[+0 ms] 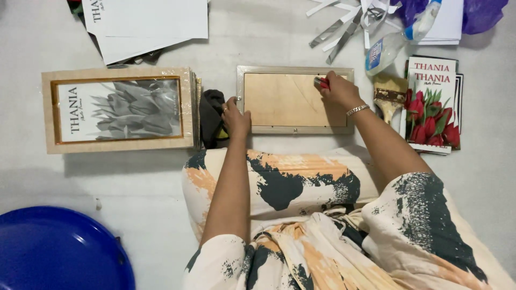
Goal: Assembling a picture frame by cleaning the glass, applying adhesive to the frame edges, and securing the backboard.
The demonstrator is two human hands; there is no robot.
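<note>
A picture frame [294, 100] lies face down on the white floor [161, 182], its plywood backing up, just beyond the person's knees. The left hand [235, 119] presses closed against the frame's lower left corner, beside a dark cloth [210, 115]. The right hand [337, 90] grips a small red tool [321, 82] at the frame's upper right corner. A paintbrush [389, 96] lies just right of the frame; a stack of wrapped frames [119, 110] sits to its left.

A plastic-wrapped framed grey flower print [119, 109] lies far left; the clear bottle's [399, 38] label looks blue-white.
</note>
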